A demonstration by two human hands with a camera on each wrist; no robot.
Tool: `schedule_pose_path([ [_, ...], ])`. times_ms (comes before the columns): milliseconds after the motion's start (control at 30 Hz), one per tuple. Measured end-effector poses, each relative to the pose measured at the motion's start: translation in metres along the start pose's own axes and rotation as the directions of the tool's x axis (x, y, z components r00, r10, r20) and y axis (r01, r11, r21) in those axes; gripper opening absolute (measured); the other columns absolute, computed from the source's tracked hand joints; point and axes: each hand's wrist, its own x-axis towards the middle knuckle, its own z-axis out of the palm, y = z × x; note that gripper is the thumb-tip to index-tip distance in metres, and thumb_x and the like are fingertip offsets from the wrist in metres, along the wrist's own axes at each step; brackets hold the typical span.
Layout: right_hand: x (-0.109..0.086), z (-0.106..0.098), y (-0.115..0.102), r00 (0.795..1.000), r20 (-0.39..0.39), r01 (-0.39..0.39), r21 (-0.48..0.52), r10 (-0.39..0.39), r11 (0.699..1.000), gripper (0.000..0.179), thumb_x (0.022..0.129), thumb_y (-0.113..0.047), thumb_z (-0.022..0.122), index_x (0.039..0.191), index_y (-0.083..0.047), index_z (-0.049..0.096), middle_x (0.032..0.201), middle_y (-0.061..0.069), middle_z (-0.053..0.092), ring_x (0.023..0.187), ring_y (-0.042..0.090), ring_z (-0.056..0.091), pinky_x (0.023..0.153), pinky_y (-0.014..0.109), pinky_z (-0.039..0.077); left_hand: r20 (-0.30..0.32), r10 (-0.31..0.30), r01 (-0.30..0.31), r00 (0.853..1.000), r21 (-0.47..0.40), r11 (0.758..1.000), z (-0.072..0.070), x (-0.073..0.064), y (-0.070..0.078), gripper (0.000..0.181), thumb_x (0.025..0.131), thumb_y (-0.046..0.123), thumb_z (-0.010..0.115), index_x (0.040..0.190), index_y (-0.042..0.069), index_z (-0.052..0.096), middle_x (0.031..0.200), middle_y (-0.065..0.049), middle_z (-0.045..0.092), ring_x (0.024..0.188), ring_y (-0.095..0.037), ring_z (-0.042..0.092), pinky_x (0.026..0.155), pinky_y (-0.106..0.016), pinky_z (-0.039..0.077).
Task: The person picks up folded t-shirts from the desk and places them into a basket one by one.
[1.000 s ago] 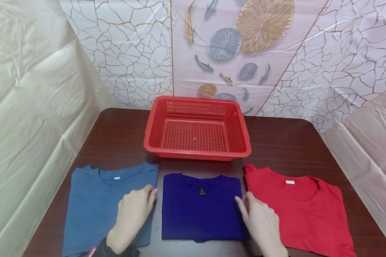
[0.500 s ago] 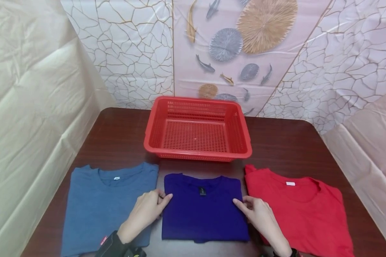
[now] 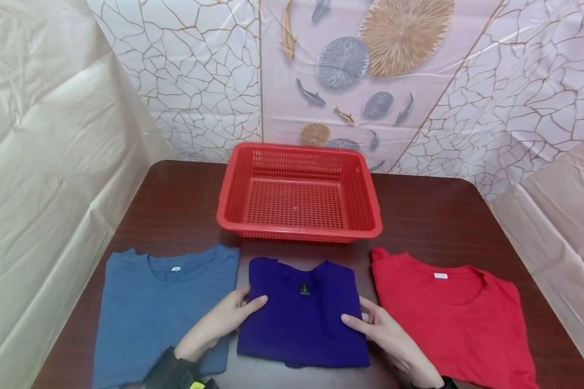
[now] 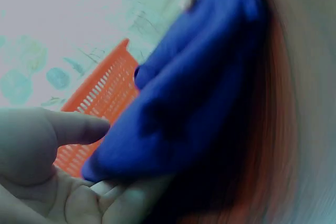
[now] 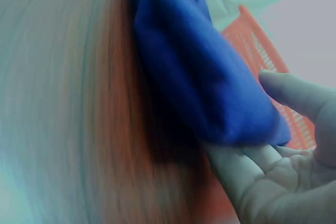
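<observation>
A folded navy blue T-shirt [image 3: 299,324] with a black neck label lies between my two hands in the head view. My left hand [image 3: 224,319] grips its left side, thumb on top and fingers beneath. On the opposite side my right hand [image 3: 386,332] holds the shirt the same way. Both wrist views show the shirt's edge [image 4: 157,124] raised over the dark tabletop, with fingers [image 5: 236,171] under the cloth. A folded grey-blue T-shirt [image 3: 160,308] lies left of it, partly behind my left forearm. To the right lies a folded red T-shirt [image 3: 462,329].
A red plastic basket [image 3: 299,232] with slotted walls stands behind the shirts, nothing inside it. The brown wooden table [image 3: 185,216] has rounded far corners. Patterned sheeting [image 3: 204,81] hangs behind, and pale cloth [image 3: 53,162] runs along the left side.
Both hands have come in to the navy T-shirt's sides, the left from above the grey-blue one. Their fingers have slipped underneath, and the shirt has been raised and drawn slightly narrower.
</observation>
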Motion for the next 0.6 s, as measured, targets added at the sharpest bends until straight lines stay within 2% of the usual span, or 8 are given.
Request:
schedule_pose_path([
  [67, -0.002, 0.006, 0.0, 1.0, 0.029, -0.01, 0.071, 0.008, 0.997, 0.079, 0.087, -0.029, 0.061, 0.148, -0.009, 0.014, 0.139, 0.015, 0.045, 0.124, 0.025, 0.041, 0.093, 0.039, 0.046, 0.106, -0.018, 0.039, 0.994, -0.208, 0.977, 0.0, 0.0, -0.002, 0.07, 0.093, 0.04, 0.049, 0.142, -0.002, 0.022, 0.096, -0.014, 0.068, 0.076, -0.019, 0.063, 0.068, -0.032, 0.055],
  [133, -0.003, 0.011, 0.0, 0.999, 0.046, -0.029, 0.128, 0.023, 0.991, 0.086, 0.087, -0.028, 0.062, 0.15, -0.015, 0.005, 0.153, 0.014, 0.019, 0.133, 0.027, 0.025, 0.1, 0.045, 0.04, 0.17, -0.008, 0.068, 0.985, -0.346, 0.936, 0.001, 0.0, -0.005, 0.073, 0.095, 0.034, 0.049, 0.146, 0.001, 0.008, 0.126, -0.024, 0.055, 0.103, -0.027, 0.059, 0.085, -0.04, 0.052],
  [167, -0.003, 0.013, -0.001, 0.999, 0.044, -0.034, 0.145, 0.027, 0.989, 0.088, 0.087, -0.027, 0.062, 0.15, -0.017, 0.002, 0.155, 0.014, 0.009, 0.134, 0.027, 0.019, 0.102, 0.047, 0.038, 0.184, -0.001, 0.075, 0.983, -0.395, 0.916, 0.002, 0.0, -0.005, 0.073, 0.095, 0.031, 0.049, 0.146, 0.002, 0.005, 0.133, -0.026, 0.048, 0.108, -0.029, 0.056, 0.088, -0.043, 0.051],
  [200, -0.004, 0.014, -0.001, 0.999, 0.044, -0.038, 0.166, 0.031, 0.985, 0.09, 0.086, -0.026, 0.063, 0.15, -0.019, -0.001, 0.156, 0.012, 0.006, 0.135, 0.027, 0.017, 0.103, 0.047, 0.036, 0.194, 0.01, 0.077, 0.981, -0.433, 0.898, 0.002, 0.0, -0.006, 0.072, 0.095, 0.027, 0.049, 0.147, 0.004, 0.005, 0.136, -0.026, 0.045, 0.11, -0.03, 0.054, 0.089, -0.043, 0.05],
  [267, -0.004, 0.014, -0.001, 0.998, 0.051, -0.035, 0.229, 0.024, 0.973, 0.09, 0.087, -0.022, 0.062, 0.15, -0.021, -0.003, 0.155, 0.013, 0.01, 0.132, 0.026, 0.026, 0.1, 0.044, 0.04, 0.196, 0.025, 0.071, 0.98, -0.471, 0.879, 0.002, -0.001, -0.007, 0.07, 0.095, 0.021, 0.049, 0.147, 0.006, 0.004, 0.14, -0.027, 0.039, 0.114, -0.03, 0.051, 0.092, -0.044, 0.048],
  [400, -0.01, 0.011, -0.003, 0.998, 0.057, -0.052, 0.356, 0.034, 0.933, 0.085, 0.088, -0.015, 0.059, 0.149, -0.019, 0.001, 0.152, 0.015, 0.021, 0.124, 0.023, 0.041, 0.094, 0.037, 0.046, 0.19, 0.034, 0.065, 0.981, -0.491, 0.869, 0.0, -0.006, -0.009, 0.071, 0.094, 0.018, 0.05, 0.148, 0.009, 0.004, 0.143, -0.024, 0.035, 0.115, -0.028, 0.05, 0.092, -0.043, 0.047],
  [500, -0.018, 0.008, -0.009, 0.996, 0.078, -0.08, 0.423, 0.052, 0.903, 0.08, 0.089, -0.014, 0.057, 0.149, -0.018, 0.004, 0.15, 0.014, 0.027, 0.123, 0.021, 0.043, 0.094, 0.036, 0.046, 0.221, 0.052, 0.072, 0.974, -0.516, 0.853, -0.003, -0.013, -0.008, 0.066, 0.094, 0.017, 0.05, 0.147, 0.007, 0.012, 0.139, -0.018, 0.044, 0.115, -0.027, 0.05, 0.09, -0.041, 0.049],
  [600, -0.029, 0.008, -0.018, 0.994, 0.104, -0.083, 0.454, 0.039, 0.887, 0.076, 0.09, -0.012, 0.055, 0.148, -0.017, 0.006, 0.148, 0.011, 0.033, 0.124, 0.023, 0.043, 0.095, 0.038, 0.046, 0.261, 0.089, 0.074, 0.961, -0.557, 0.827, -0.008, -0.021, -0.003, 0.059, 0.094, 0.013, 0.049, 0.145, 0.003, 0.02, 0.131, -0.012, 0.054, 0.114, -0.028, 0.052, 0.088, -0.039, 0.05],
])
